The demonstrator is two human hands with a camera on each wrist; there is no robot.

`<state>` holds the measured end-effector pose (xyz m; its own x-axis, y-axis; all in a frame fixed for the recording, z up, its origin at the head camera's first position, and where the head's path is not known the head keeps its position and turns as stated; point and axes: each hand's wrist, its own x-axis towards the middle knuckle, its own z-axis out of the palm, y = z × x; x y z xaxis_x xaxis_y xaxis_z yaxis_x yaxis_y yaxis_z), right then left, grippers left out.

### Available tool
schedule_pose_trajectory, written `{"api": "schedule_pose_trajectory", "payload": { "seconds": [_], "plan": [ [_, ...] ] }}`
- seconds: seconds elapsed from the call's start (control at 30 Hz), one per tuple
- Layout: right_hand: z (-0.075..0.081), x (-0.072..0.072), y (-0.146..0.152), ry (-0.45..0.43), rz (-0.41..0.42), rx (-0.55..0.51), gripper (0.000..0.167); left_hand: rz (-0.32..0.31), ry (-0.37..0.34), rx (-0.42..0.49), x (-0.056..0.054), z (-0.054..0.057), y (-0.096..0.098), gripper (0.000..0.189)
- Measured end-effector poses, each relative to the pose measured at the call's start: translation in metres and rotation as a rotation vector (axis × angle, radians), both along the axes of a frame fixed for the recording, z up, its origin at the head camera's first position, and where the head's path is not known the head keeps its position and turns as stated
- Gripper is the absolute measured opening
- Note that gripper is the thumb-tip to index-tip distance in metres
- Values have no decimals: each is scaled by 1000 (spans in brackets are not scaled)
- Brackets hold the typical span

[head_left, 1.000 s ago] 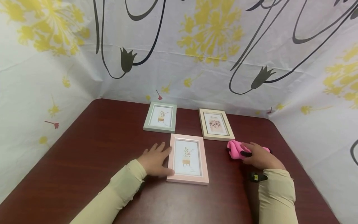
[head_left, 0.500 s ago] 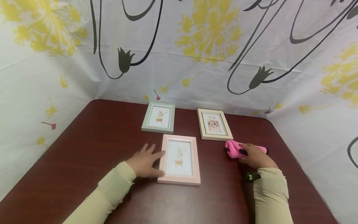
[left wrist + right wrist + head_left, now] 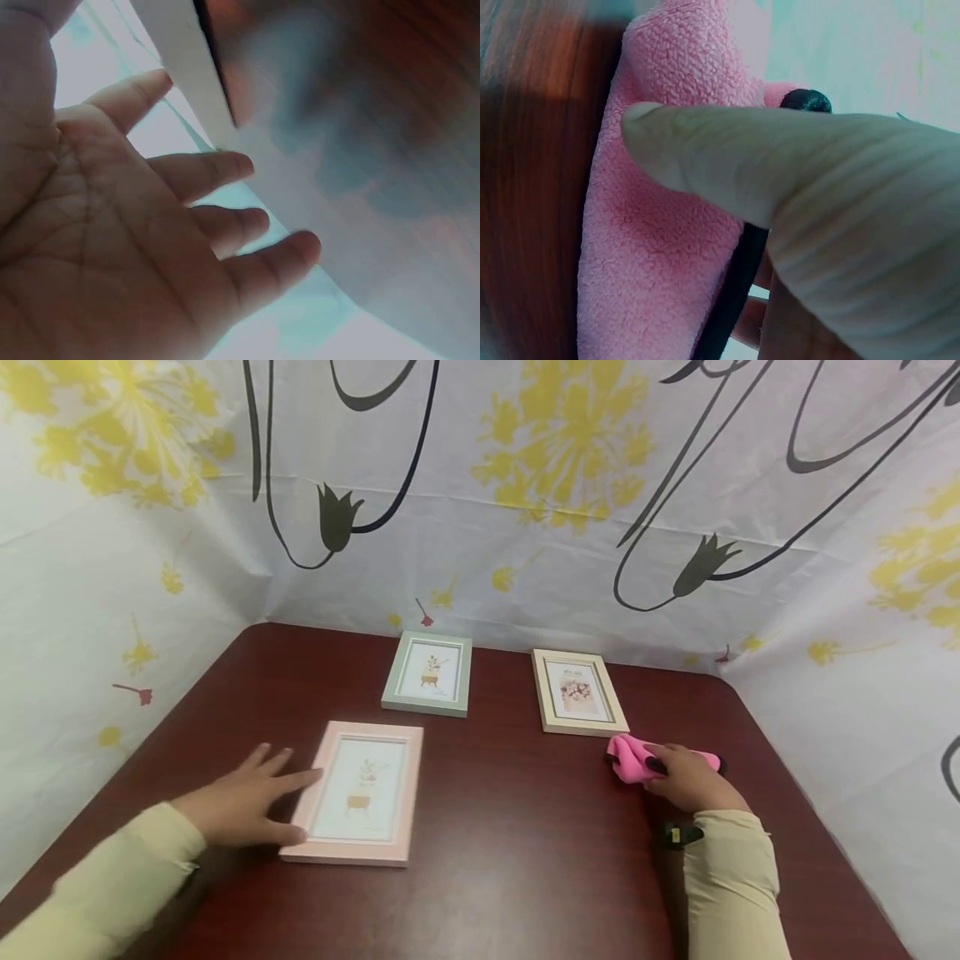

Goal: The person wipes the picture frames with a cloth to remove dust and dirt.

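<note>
A pink picture frame (image 3: pixel 411 793) lies flat on the dark red-brown table, left of centre, with a potted-plant print inside. My left hand (image 3: pixel 243 802) is at its left side, fingers spread and straight, with the thumb and a finger at the edge. In the left wrist view the palm and straight fingers (image 3: pixel 281 270) show, holding nothing. Over on the right, my right hand (image 3: pixel 693 778) grips a bunched pink cloth (image 3: pixel 630 760) with black edging. Close up, the thumb presses on the fluffy cloth (image 3: pixel 652 255); the other fingers are mostly hidden behind it.
At the back lie a green picture frame (image 3: pixel 463 681) and, further right, a cream picture frame (image 3: pixel 543 693), both flat. The table (image 3: pixel 495 868) meets a white patterned sheet (image 3: pixel 450 560) hanging behind and along both sides.
The left hand and the pink frame have slid left together, from the table's middle. The right hand stays on the pink cloth at about the same spot.
</note>
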<state>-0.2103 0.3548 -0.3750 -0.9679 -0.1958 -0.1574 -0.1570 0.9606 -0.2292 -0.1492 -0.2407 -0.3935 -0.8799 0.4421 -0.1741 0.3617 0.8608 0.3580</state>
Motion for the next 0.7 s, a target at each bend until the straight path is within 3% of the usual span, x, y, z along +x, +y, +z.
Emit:
{"api": "schedule_pose_trajectory", "payload": {
  "seconds": [0.13, 0.3, 0.57, 0.7],
  "plan": [
    [1, 1, -1, 8, -2, -3, 64, 33, -3, -26, -7, -1, -46, 87],
    [2, 2, -2, 5, -18, -3, 64, 102, -24, -99, -29, -1, -86, 91],
    [-1, 2, -1, 13, -19, -2, 63, 179, -99, -82, -69, 4, -111, 91],
    [1, 1, -2, 19, -17, -8, 62, 196, -83, -57, -87, 1, -118, 88]
  ]
}}
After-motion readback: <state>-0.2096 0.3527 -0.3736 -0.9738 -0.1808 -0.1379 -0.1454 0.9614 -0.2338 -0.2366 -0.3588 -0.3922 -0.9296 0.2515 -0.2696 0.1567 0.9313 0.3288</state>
